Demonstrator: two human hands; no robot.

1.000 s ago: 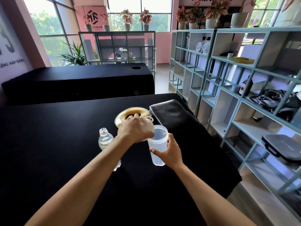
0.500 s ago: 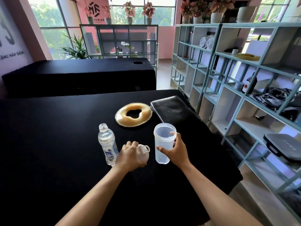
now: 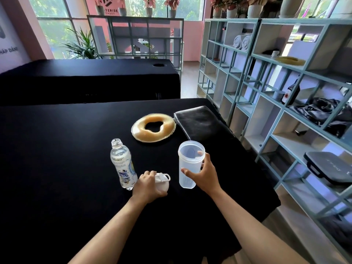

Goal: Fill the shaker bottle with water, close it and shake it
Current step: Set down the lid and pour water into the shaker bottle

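Note:
A clear plastic shaker bottle (image 3: 188, 164) stands upright and open on the black table (image 3: 57, 159); it looks empty. My right hand (image 3: 204, 173) is wrapped around its right side. My left hand (image 3: 147, 185) rests on the table just left of it, closed over the white shaker lid (image 3: 162, 181), whose loop sticks out past my fingers. Left of that hand stands an uncapped water bottle (image 3: 122, 162), nearly full, with a printed label.
A tan gel ring cushion (image 3: 153, 127) and a black leather pad (image 3: 200, 123) lie further back on the table. Teal open shelving (image 3: 285, 103) runs along the right, close to the table's edge. A second black table (image 3: 85, 79) stands behind.
My left hand has brought the lid down from the shaker's mouth to the table. The shaker now stands on the table, still held by my right hand.

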